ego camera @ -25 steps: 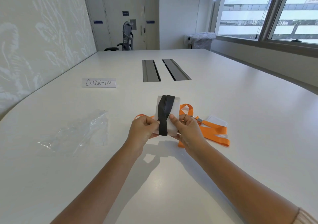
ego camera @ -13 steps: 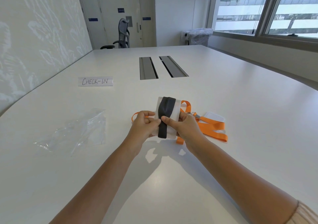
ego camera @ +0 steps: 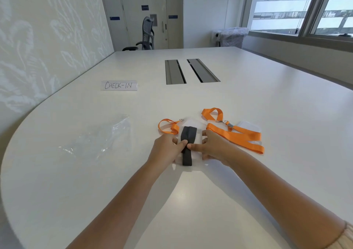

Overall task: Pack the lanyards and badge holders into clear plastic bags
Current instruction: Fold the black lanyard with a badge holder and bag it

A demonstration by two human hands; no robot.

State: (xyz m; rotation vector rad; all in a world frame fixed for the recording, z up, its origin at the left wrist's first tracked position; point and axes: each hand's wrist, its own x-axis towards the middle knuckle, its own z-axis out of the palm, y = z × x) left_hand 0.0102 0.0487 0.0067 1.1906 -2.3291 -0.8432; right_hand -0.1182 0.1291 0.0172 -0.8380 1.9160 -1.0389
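Left hand [ego camera: 165,149] and right hand [ego camera: 214,147] both grip the badge holder [ego camera: 196,134] wrapped in a black lanyard [ego camera: 186,149]. Thumbs pinch the lanyard. A clear bag [ego camera: 103,137] lies left on the worktop [ego camera: 267,105].

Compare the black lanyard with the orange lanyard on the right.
The black lanyard is wound around a badge holder; the orange lanyard lies spread loosely on the table. The left hand and right hand pinch the black one; nothing touches the orange one. Both are flat fabric straps.

Black lanyard [ego camera: 186,147] over white badge holder [ego camera: 197,136]; orange lanyards [ego camera: 236,136]; white tabletop [ego camera: 248,99]; clear bag [ego camera: 103,137]; black-lettered white sign [ego camera: 119,85].
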